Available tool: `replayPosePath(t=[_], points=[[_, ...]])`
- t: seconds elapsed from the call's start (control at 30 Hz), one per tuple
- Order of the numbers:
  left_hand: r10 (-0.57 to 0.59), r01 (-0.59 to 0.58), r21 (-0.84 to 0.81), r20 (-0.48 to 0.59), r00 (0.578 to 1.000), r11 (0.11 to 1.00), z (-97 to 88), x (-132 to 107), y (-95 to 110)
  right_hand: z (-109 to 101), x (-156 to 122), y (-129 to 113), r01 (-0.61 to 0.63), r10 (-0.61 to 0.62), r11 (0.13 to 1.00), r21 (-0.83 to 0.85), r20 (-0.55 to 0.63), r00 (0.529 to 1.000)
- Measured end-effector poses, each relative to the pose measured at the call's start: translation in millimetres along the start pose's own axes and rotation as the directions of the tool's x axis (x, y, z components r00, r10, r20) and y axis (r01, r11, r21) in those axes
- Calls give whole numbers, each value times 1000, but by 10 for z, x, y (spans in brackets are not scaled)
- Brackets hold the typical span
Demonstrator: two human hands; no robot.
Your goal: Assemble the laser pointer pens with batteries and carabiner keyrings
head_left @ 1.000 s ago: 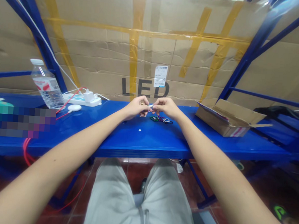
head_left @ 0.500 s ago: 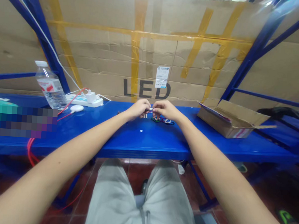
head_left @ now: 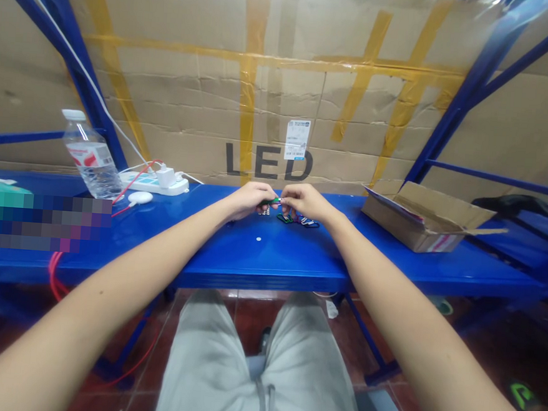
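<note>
Left hand (head_left: pixel 250 199): fingers closed on a green clip (head_left: pixel 273 201)
Right hand (head_left: pixel 307 199): near the left, fingertips pinching the clip's end
Green clip: between both hands, above the surface (head_left: pixel 233 256)
Loose clips (head_left: pixel 297 219): on the surface, 4 o'clock from the hands
White disc (head_left: pixel 258 239): 7 o'clock
Open box (head_left: pixel 397 222): 3 o'clock
Bottle (head_left: pixel 93 163): 9 o'clock

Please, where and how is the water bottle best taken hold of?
Probably around the labelled middle of the bottle, the left hand coming from the near side, above the red cable by its base. Its tall, standing body suits a wrapping grip; the blue post seems to crowd the far side.
</note>
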State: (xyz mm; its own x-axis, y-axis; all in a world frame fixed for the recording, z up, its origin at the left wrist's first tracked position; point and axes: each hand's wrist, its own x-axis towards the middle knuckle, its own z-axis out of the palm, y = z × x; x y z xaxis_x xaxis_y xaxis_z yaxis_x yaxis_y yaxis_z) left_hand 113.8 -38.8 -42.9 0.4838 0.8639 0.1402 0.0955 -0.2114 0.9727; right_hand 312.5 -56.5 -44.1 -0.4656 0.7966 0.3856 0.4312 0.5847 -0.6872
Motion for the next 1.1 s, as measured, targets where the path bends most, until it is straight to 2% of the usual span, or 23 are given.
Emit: replayPosePath(t=[0.1,0.23,0.4,0.53,0.63,0.7,0.8,1.0,1.1], points=[[14,-13,79,-11,1000,997,22,-6,17,1,-13,-8,3,-3,999,-44,14,1000],[121,-118,238,1,993,964,-12,4,0,17,-17,-15,16,-14,996,-85,27,1000],[294,-283,295,6,956,913,-65,40,-53,54,-9,-35,-67,66,995,71,18,998],[420,-398,424,46,907,814,-57,51,-99,70,-5,-32,-108,105,981,162,26,994],[456,-398,602,62,888,692,-39,26,-102,84,1,2,-104,101,974,202,24,995],[440,-373,672,78,895,640,-32,7,-92,95,7,36,-109,105,969,220,32,994],[424,-379,671,104,899,638,-33,-4,-82,102,14,82,-126,115,961,245,59,992],[504,-473,559,110,857,681,-37,-9,-76,58,-1,87,-126,103,935,332,87,991],[510,-474,527,87,856,706,-22,-20,-58,39,-16,37,-111,93,939,326,70,993]])
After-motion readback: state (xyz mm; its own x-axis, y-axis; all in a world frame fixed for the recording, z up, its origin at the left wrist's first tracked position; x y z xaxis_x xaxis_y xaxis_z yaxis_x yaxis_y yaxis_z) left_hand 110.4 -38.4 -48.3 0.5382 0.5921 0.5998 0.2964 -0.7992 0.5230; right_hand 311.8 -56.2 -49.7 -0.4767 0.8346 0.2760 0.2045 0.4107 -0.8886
